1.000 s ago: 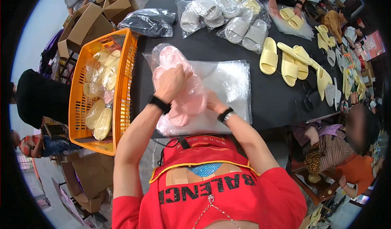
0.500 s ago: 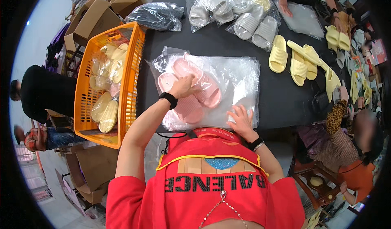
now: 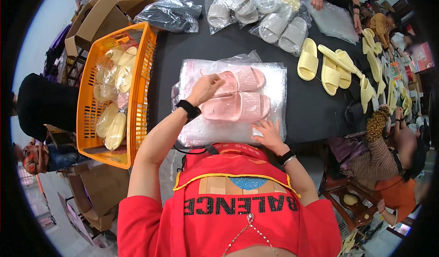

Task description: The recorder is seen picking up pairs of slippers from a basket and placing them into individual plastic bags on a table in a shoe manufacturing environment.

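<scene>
A pair of pink slippers (image 3: 231, 107) in a clear plastic bag lies on a stack of flat clear bags (image 3: 196, 131), straps toward the right. My left hand (image 3: 206, 88) is over the left end of the farther slipper, its fingers curled together. What they pinch, if anything, is too small to make out. Near the right front corner of the stack rests my right hand (image 3: 270, 136), fingers spread, just below the nearer slipper's toe and holding nothing.
An orange basket (image 3: 141, 99) with bagged cream slippers stands left. Bagged grey slippers (image 3: 273, 27) and a dark bagged bundle (image 3: 170, 15) lie at the back. Loose yellow slippers (image 3: 309, 66) are at right. Co-workers' hands (image 3: 316, 0) show at the far edge; cardboard boxes (image 3: 97, 21) stand back left.
The bagged pink slippers have turned from slanting to lying sideways, straps to the right. My left hand has moved slightly left and farther away; my right hand stays near the stack's corner.
</scene>
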A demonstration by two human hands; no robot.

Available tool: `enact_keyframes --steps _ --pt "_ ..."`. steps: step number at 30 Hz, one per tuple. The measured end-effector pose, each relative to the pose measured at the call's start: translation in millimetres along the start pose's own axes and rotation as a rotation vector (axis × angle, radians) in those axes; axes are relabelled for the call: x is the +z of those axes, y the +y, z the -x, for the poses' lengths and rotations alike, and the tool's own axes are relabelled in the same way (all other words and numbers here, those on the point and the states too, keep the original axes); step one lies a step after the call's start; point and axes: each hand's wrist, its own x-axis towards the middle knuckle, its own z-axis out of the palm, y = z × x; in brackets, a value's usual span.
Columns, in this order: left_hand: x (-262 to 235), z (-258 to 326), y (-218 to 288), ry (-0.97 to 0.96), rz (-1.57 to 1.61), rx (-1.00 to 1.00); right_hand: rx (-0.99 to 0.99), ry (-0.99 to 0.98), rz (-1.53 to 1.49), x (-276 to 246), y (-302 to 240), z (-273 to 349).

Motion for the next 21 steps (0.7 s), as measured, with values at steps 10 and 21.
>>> enact_keyframes --steps 10,21 --pt "-17.0 47.5 -56.8 0.129 0.268 -0.411 0.265 0.19 -0.304 -16.2 7.3 -8.5" --pt "-51.5 93.5 -42.1 -0.444 0.814 -0.321 0.474 0.318 -0.493 6.3 37.8 -31.9"
